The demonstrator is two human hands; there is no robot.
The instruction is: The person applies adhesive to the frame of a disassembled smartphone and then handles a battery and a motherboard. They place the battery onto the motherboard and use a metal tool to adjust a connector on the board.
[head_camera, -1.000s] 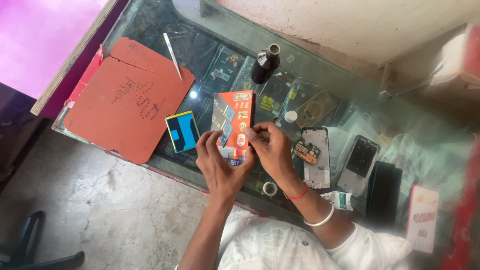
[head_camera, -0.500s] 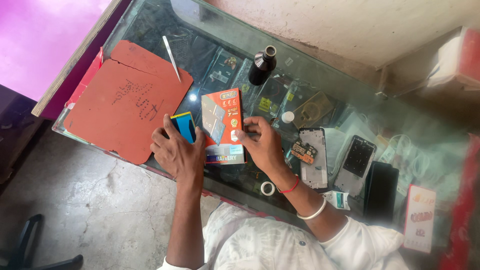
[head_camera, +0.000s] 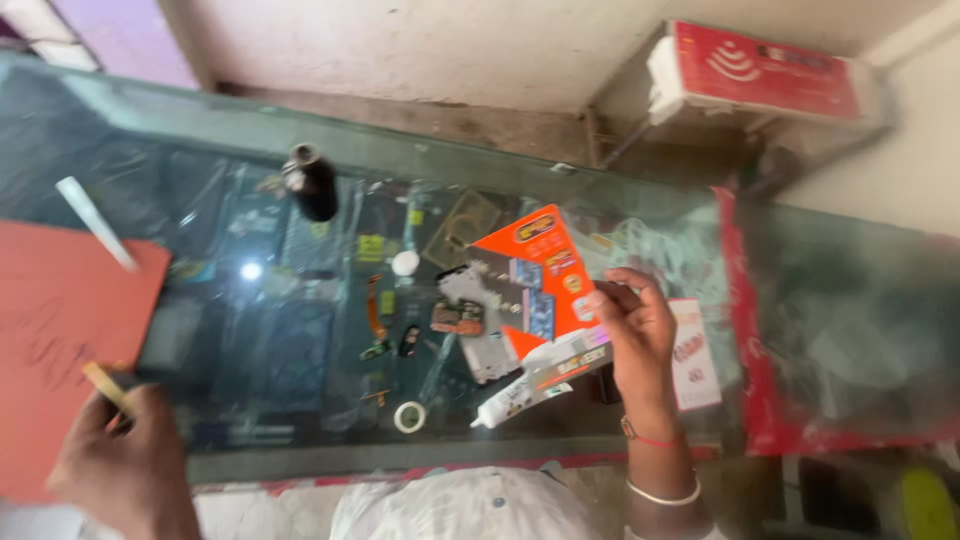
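A glass-topped counter (head_camera: 300,330) spans the near scene, catching a bright glare spot. Behind it rises a pale, stained wall (head_camera: 430,45). Far left, a purple surface (head_camera: 130,40) shows.

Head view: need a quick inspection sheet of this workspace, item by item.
Surface: glass counter with phone parts showing under the glass.
Job's things: orange packet lifted off the glass; small yellow-edged item, too blurred to identify.
Clutter: red board, white stick, black bottle, tape ring, white glue tube, white card.
Grippers: right hand grips the orange packet; left hand holds the small yellow-edged item over the red board.
Cables: nothing seen.
Surroundings: plaster wall; red and white box on a ledge; red-edged plastic sheet.
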